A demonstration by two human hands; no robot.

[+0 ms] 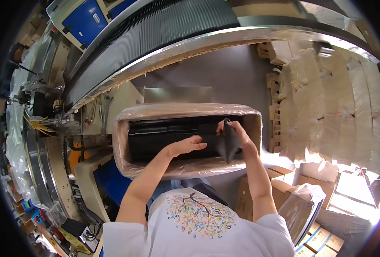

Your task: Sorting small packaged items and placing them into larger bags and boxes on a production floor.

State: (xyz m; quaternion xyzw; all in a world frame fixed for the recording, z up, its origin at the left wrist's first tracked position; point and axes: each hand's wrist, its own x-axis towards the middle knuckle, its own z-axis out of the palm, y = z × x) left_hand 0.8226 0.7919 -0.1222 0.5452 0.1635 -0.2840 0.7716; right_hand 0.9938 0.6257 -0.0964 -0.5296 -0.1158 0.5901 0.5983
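Note:
A carton lined with clear plastic film stands in front of me, its long side running left to right. Inside it lie flat black pieces in rows, glossy along their edges. My right hand grips a thin black sheet-like piece over the carton's right end; the piece hangs down and is slightly blurred. Over the middle of the carton is my left hand, thumb apart from the fingers, with nothing seen in it. Whether its fingertips touch the black pieces I cannot tell.
Beyond the carton a machine with a ribbed black cover and a metal rail spans the view. Hand tools lie on a ledge at left. Film-wrapped stacks and wooden pallets stand at right. More cartons sit near my right side.

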